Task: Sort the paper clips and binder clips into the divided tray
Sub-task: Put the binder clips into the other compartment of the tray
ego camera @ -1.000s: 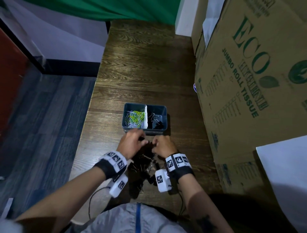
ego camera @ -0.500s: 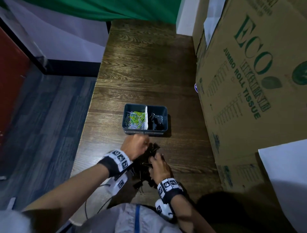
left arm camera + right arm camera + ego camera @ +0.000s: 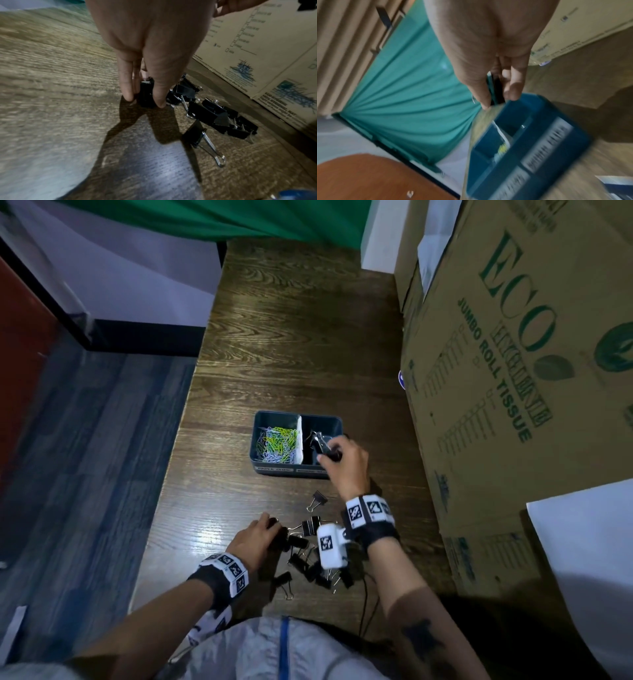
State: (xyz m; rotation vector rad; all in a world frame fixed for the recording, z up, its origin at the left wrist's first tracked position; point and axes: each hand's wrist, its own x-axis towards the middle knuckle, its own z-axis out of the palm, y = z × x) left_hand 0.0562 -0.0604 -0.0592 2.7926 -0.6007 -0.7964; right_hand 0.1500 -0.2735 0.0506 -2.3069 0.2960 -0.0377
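One black metal binder clip (image 3: 329, 453), clamped in right hand (image 3: 346, 462), now reaches blue divided plastic tray (image 3: 274, 469) at frame centre from the lower pile; left hand (image 3: 251, 541) pinches another clip (image 3: 145, 93).

- The tray (image 3: 297, 470) is dark blue-grey, with a white divider (image 3: 299, 440) down its middle and pale labels on the near wall.
- The paper clips (image 3: 278, 441) in the left compartment are yellow-green, white and lilac.
- The binder clips (image 3: 310, 546) on the near tabletop are black with silver wire handles.
- The tabletop (image 3: 301, 344) is dark brown with a wavy wood grain.
- The cardboard box (image 3: 520, 364) on the right is tan with green print.
- The cloth (image 3: 219, 217) at the far edge is green.
- The wristbands (image 3: 368, 510) are black with white squares carrying black patterns.
- The floor (image 3: 89, 440) on the left is grey-blue planks.
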